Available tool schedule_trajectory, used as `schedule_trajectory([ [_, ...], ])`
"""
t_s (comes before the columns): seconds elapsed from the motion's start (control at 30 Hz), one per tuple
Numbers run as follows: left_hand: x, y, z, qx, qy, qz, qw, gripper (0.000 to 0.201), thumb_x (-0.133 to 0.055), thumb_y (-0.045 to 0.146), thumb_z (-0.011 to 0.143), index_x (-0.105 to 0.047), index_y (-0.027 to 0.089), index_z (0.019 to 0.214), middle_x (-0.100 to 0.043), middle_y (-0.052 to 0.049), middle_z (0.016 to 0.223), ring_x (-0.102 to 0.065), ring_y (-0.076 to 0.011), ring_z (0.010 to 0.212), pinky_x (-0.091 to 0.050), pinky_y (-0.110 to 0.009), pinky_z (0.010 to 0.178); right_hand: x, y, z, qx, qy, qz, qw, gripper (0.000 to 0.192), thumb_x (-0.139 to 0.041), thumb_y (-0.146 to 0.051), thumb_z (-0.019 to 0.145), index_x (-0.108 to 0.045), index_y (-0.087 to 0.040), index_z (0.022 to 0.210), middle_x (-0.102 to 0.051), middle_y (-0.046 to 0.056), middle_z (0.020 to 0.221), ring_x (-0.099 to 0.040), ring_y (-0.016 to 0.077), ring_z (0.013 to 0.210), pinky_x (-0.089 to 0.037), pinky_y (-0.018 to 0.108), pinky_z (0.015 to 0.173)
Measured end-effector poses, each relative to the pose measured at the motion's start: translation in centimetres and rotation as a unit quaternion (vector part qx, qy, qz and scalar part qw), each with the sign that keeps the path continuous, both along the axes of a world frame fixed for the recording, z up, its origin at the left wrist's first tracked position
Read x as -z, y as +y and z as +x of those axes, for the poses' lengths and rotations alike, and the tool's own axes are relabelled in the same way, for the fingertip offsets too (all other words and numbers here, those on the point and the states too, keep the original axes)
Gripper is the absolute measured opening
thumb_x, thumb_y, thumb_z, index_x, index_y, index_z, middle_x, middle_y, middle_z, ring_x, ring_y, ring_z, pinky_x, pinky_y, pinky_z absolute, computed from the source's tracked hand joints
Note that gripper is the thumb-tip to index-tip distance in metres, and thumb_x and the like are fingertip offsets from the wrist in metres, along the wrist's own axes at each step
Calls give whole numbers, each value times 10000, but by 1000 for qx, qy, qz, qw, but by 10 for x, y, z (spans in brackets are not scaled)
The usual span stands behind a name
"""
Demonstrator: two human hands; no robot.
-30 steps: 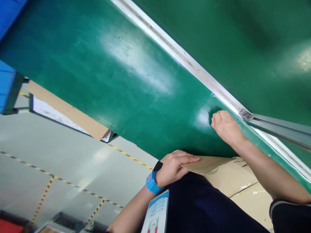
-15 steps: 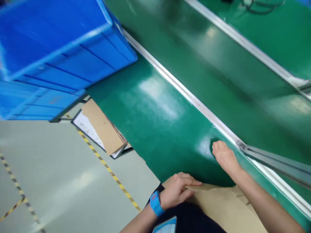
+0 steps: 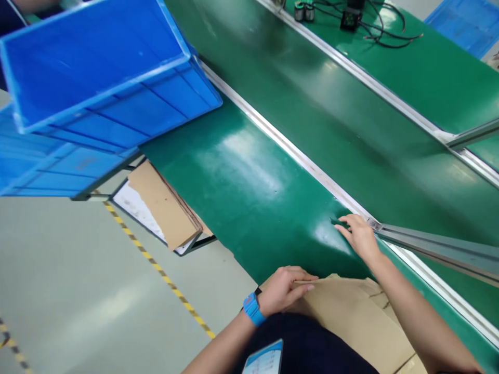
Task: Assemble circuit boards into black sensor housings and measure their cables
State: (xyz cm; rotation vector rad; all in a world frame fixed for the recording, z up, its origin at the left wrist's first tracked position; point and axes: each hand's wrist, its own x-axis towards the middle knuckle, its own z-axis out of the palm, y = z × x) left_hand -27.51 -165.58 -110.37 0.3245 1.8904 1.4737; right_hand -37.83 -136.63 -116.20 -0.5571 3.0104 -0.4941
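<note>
Your left hand [image 3: 286, 288] grips the near corner of the flattened cardboard [image 3: 351, 317], which lies in your lap against the front edge of the green desk [image 3: 249, 182]. The fingers [image 3: 302, 275] lie along the top of the cardboard's upper edge, and your thumb looks tucked beneath it, though the fold hides most of it, so the pinch is probable rather than certain. A blue wristband [image 3: 252, 309] sits on that wrist.

Your right hand [image 3: 358, 236] rests flat on the desk, well past the cardboard's far edge and not touching it. Its fingers are spread and open, holding nothing, with the tips pointing left across the green surface. Just beside the knuckles runs the pale metal rail [image 3: 296, 150] that divides the desk from the conveyor belt [image 3: 351, 114], and a grey bracket [image 3: 436, 249] branches off right next to your hand.

To the left, stacked blue crates [image 3: 97, 88] overhang the desk's end. Below them, a clipboard with a brown sheet [image 3: 163, 208] hangs under the desk edge over the grey floor [image 3: 78, 291], which carries a yellow-and-black tape line [image 3: 156, 265]. Black cables [image 3: 374, 21] lie far across the belt.
</note>
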Motion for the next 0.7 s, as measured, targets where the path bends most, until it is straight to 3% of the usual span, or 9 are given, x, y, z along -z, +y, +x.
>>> schedule_trajectory([
  [0.1, 0, 0, 1, -2, 4, 0, 1000, 290, -580, 406, 986, -739, 269, 1186, -768, -33, 1105, -698, -179, 996, -491, -263, 883, 8, -10, 9, -12, -16, -27, 999, 234, -554, -405, 988, -674, -213, 1045, -693, 66, 976, -635, 192, 928, -522, 310, 846],
  [0.27, 2, 1, 2, -3, 11, -8, 1000, 303, -564, 413, 990, -741, 262, 1183, -769, -49, 1087, -698, -188, 983, -502, -268, 856, 9, -19, 10, -9, -41, -44, 998, 254, -449, -286, 1024, -671, -207, 930, -679, 84, 930, -618, 221, 927, -505, 345, 830],
  [0.4, 2, 1, 0, 1, 14, -13, 1000, 319, -547, 442, 993, -744, 256, 1161, -764, -54, 1058, -695, -186, 955, -500, -271, 837, 8, -22, 5, 37, -55, -94, 993, 242, -439, -294, 1017, -627, -205, 894, -674, 74, 899, -639, 217, 875, -522, 359, 818],
  [0.47, 2, 1, -2, 2, 17, -15, 1000, 336, -526, 459, 999, -756, 231, 1090, -755, -57, 1008, -685, -177, 912, -488, -262, 804, 4, -22, -1, 73, -59, -129, 987, 245, -433, -316, 1017, -604, -208, 878, -674, 49, 855, -659, 188, 768, -539, 327, 726],
  [0.6, 1, 3, -8, 8, 29, -18, 999, 443, -456, 500, 1015, -729, 178, 881, -678, -36, 835, -609, -147, 765, -422, -248, 693, -30, -15, 1, 158, -46, -189, 968, 258, -381, -356, 1030, -564, -206, 929, -663, 12, 793, -651, 144, 581, -521, 281, 570],
  [0.7, 7, 6, -17, 1, -3, -33, 999, 555, -437, 589, 988, -636, 156, 703, -523, 16, 652, -469, -118, 621, -332, -251, 597, -67, -11, 39, 199, 35, -190, 961, 147, -497, -339, 988, -592, -226, 992, -689, 60, 932, -694, 201, 804, -549, 348, 740],
])
